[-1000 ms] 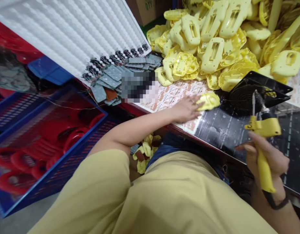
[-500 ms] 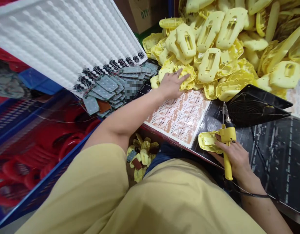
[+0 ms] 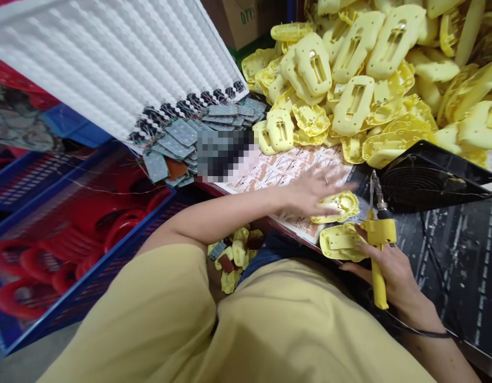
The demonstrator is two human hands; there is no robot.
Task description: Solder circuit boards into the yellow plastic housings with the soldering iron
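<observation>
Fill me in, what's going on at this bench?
A person is handling yellow plastic shells at the bench. The right hand grips a yellow-handled tool with a metal tip, and its fingers also meet a second shell at the bench edge. The left hand, blurred, is spread at a first shell; whether it grips is unclear. A heap of yellow shells lies beyond, with wired grey boards to the left.
</observation>
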